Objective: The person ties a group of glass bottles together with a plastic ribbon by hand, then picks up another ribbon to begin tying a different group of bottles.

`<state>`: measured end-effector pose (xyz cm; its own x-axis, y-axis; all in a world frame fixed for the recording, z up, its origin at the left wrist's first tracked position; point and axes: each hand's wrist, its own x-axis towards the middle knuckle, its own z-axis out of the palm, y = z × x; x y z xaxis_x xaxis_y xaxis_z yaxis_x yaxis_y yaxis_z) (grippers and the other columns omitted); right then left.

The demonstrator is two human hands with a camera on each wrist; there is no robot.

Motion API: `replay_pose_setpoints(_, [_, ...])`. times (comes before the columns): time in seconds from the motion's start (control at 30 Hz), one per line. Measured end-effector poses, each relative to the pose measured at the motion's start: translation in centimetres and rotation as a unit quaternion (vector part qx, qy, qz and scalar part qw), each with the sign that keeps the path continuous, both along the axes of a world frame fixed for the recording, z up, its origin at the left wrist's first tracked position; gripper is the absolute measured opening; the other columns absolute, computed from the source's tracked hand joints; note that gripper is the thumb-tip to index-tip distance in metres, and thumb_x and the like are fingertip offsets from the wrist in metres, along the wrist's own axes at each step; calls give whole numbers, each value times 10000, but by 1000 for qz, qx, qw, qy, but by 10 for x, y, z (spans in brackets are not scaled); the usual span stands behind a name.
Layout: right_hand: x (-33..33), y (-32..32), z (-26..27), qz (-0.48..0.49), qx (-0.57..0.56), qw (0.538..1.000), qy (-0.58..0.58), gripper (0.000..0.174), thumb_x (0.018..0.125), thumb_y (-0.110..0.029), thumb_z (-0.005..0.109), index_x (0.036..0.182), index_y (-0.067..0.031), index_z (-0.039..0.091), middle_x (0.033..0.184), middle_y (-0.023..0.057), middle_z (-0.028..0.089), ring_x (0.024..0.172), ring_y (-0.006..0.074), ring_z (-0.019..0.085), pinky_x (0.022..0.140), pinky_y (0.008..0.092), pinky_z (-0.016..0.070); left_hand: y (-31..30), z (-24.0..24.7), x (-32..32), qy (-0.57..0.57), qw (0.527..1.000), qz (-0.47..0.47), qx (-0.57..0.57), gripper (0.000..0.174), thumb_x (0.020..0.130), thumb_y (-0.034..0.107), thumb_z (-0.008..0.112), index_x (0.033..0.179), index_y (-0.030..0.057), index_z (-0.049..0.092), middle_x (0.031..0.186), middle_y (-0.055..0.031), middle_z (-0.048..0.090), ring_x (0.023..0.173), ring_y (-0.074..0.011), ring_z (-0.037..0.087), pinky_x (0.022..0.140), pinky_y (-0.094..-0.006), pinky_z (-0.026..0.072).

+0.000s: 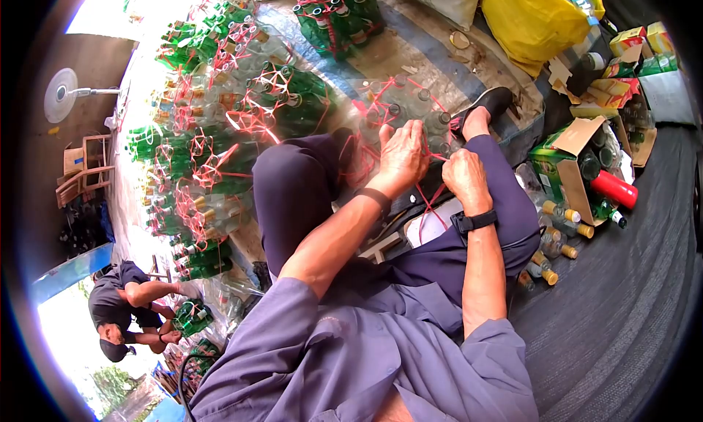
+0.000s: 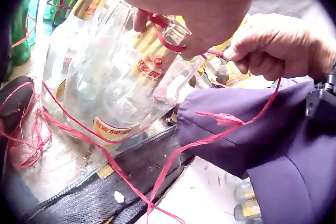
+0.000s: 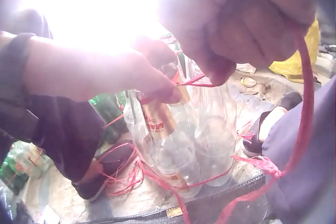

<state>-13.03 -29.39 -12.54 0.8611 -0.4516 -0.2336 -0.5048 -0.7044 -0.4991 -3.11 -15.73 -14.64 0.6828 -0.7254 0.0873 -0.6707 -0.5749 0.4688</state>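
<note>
A bundle of clear glass bottles (image 2: 86,80) with gold neck labels stands between the person's legs, with red plastic twine (image 2: 173,163) looped round its lower part. My left hand (image 1: 401,154) is over the bottle tops; its fingers grip the neck of a gold-labelled bottle (image 2: 152,64), where the twine crosses. Just to the right, my right hand (image 1: 467,176) is closed in a fist round the twine, and a short stretch runs between both hands. From the right fist a long end hangs down, with a knot (image 2: 228,120) in it.
Many tied bundles of green bottles (image 1: 293,100) and clear ones stand at the left and back. On the right are an open carton (image 1: 567,169) of bottles, a red cylinder (image 1: 614,190) and loose bottles. A yellow bag (image 1: 531,23) lies behind. Another person (image 1: 135,305) crouches at far left.
</note>
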Motion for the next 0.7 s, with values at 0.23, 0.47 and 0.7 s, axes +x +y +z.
replay_pose_setpoints(0.23, [-17,-4,-21,9,-3,1000,-29,226,828,-110,550,727,52,672,775,293,655,760,458,664,698,531,536,-4,-10,-1,-76,997,12,6,632,732,187,724,1280,-5,474,1210,-149,596,1037,-278,613,1017,-496,310])
replay_pose_setpoints(0.47, [-28,-7,-16,50,12,996,-79,279,856,-130,564,682,72,646,714,275,628,714,443,635,699,507,513,-4,-7,0,-71,997,10,-14,592,724,156,699,1254,-1,489,1164,-138,607,1006,-273,622,1002,-496,314])
replay_pose_setpoints(0.7, [-28,-5,11,78,6,993,-88,287,915,-138,585,687,35,597,686,255,608,686,443,616,630,489,491,-5,-4,2,-67,998,13,-16,527,727,135,685,1206,18,500,1076,-113,616,934,-273,636,969,-488,324])
